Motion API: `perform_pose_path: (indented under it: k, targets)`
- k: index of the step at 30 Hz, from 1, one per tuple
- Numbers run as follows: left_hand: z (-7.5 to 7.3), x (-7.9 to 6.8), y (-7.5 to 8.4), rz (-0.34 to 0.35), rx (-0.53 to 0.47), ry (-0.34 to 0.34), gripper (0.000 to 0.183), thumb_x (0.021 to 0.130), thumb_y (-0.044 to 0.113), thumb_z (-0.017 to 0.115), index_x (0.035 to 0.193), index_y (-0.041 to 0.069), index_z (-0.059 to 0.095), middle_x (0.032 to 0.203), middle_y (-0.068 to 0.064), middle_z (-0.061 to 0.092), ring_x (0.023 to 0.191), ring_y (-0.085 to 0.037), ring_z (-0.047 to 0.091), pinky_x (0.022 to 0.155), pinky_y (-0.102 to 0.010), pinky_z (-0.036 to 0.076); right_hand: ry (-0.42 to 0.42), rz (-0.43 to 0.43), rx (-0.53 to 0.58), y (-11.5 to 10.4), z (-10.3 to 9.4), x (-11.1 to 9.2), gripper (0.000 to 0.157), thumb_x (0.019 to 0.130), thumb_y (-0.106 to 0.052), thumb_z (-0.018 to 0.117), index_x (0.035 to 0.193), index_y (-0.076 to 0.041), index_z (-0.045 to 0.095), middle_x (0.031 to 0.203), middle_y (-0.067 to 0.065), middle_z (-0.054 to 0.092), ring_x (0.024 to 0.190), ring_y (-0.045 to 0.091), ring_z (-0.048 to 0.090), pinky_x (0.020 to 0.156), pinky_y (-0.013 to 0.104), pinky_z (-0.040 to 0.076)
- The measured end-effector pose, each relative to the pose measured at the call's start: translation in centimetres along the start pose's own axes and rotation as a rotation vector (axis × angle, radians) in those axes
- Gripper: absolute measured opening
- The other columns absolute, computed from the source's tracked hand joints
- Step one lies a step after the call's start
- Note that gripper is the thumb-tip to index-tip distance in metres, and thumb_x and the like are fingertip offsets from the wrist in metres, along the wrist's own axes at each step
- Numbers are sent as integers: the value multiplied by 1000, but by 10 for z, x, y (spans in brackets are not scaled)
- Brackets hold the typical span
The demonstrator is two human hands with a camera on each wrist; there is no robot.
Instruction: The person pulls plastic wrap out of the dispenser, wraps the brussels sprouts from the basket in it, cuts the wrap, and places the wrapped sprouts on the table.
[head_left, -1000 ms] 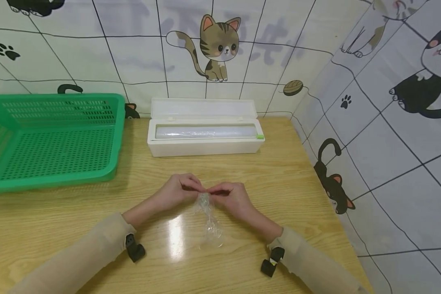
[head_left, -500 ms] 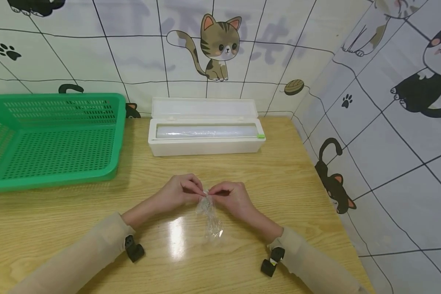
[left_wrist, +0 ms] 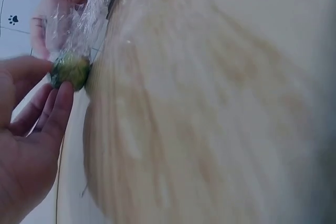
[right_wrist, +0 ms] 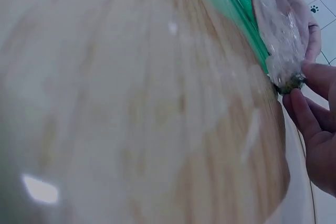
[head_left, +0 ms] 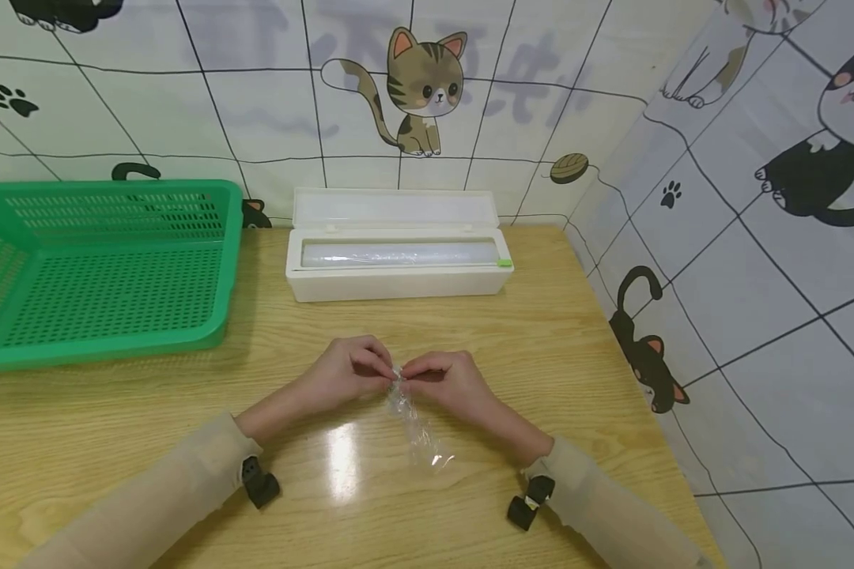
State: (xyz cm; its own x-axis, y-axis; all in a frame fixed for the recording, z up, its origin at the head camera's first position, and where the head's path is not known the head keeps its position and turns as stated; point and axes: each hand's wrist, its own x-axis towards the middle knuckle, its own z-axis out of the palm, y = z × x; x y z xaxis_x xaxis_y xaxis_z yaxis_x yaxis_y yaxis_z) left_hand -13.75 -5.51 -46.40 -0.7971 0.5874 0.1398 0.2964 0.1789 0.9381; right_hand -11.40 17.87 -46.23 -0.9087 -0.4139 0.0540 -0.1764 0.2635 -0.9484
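My two hands meet over the table in the head view. Between their fingertips is a small, round, green-and-yellowish piece (left_wrist: 72,71) wrapped in clear cling film (head_left: 414,423); its exact kind is unclear. Thumb and fingers of my left hand (head_left: 346,367) pinch it from the left. From the right, my right hand (head_left: 453,384) pinches the same wrapped piece (right_wrist: 290,84). A loose, crumpled tail of film hangs from the fingertips towards me, slanting right. In the head view the fingers mostly hide the piece itself.
Beyond the hands stands a white cling film dispenser box (head_left: 398,286), lid raised, a film roll (head_left: 398,254) inside. At the left is a green plastic basket (head_left: 219,316). The wooden table (head_left: 555,348) meets cat-patterned walls at the back and right.
The film's tail has swung to the right and now slants away from the fingertips. Both hands stay in nearly the same place, with small finger movements at the wrapped piece.
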Motion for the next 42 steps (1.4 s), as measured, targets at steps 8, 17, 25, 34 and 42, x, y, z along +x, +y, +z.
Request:
perform_pose_path:
  k: [8,17,25,34,42]
  targets:
    - [2,0,4,-42,18,30,9,81,7,88,81,13,81,94,2,68,91,-17,63,80,-26,53,18,-73,-39,-1,2,2,12,83,6,81,94,0,80,101,12,77,96,23,74,83,30,60]
    - [2,0,1,-95,-66,52,16,79,0,87,80,12,77,93,-2,70,90,-21,67,81,-30,59,41,-101,-22,-2,6,2,14,81,9,81,92,0,78,99,12,77,92,22,74,81,31,60]
    - [-5,0,-4,-153,-97,78,10,82,3,86,87,9,80,98,-3,74,92,-21,69,81,-28,58,0,-333,-147,5,0,4,18,81,8,82,97,-1,79,103,12,77,98,26,74,87,32,59]
    - [-5,-2,-4,-178,-99,105,7,85,6,84,90,8,80,99,-3,74,94,-21,69,81,-28,57,-93,-484,-359,11,-9,3,29,81,7,83,108,-2,79,116,14,73,110,29,70,95,31,55]
    - [-6,-1,-7,-203,-100,119,9,83,3,84,90,7,81,96,-3,75,92,-20,68,80,-26,56,-85,-469,-333,14,-6,3,34,76,4,87,109,-2,78,116,13,72,110,30,68,96,32,55]
